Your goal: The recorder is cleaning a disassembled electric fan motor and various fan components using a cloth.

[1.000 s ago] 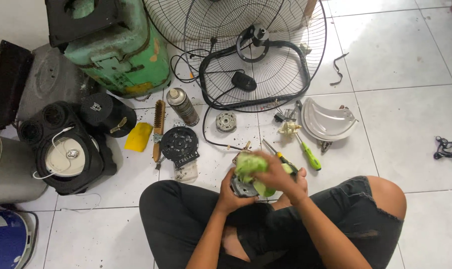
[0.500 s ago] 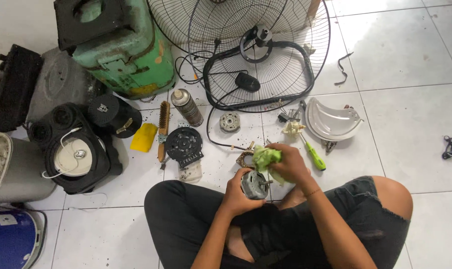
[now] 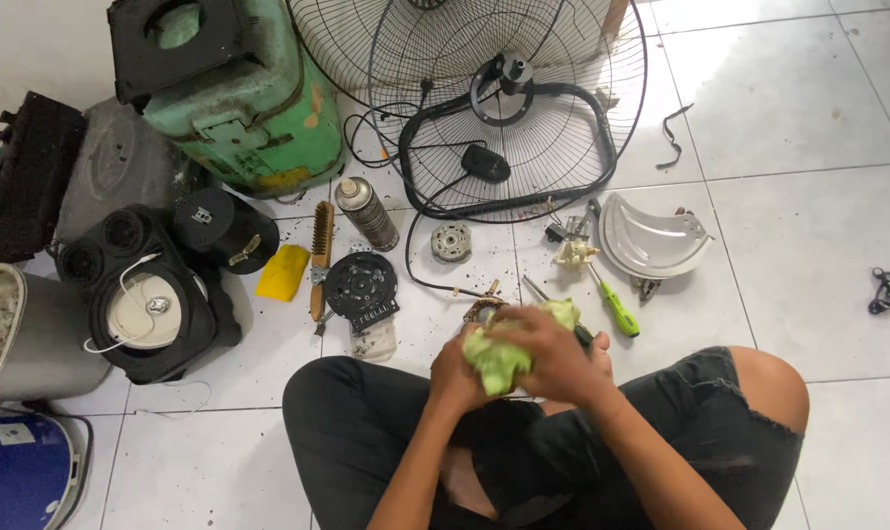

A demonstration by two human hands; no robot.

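Observation:
I sit cross-legged on a tiled floor with both hands together over my lap. My left hand (image 3: 454,374) grips a small fan motor (image 3: 484,310) from the left; only a bit of its copper winding shows above my fingers. My right hand (image 3: 564,359) presses a crumpled light green cloth (image 3: 497,359) against the motor and covers most of it. The rest of the motor body is hidden by the cloth and my hands.
On the floor ahead lie a green-handled screwdriver (image 3: 618,307), a white curved cover (image 3: 651,241), a black round cover (image 3: 361,285), a wire brush (image 3: 320,251), a spray can (image 3: 366,213) and a small round metal part (image 3: 452,241). A fan grille (image 3: 445,79) with its black stand, a green housing (image 3: 239,108) and a black speaker (image 3: 145,294) lie farther off.
My right hand has slid the green cloth down from the motor's top and over its front. The grey motor body seen before is now covered.

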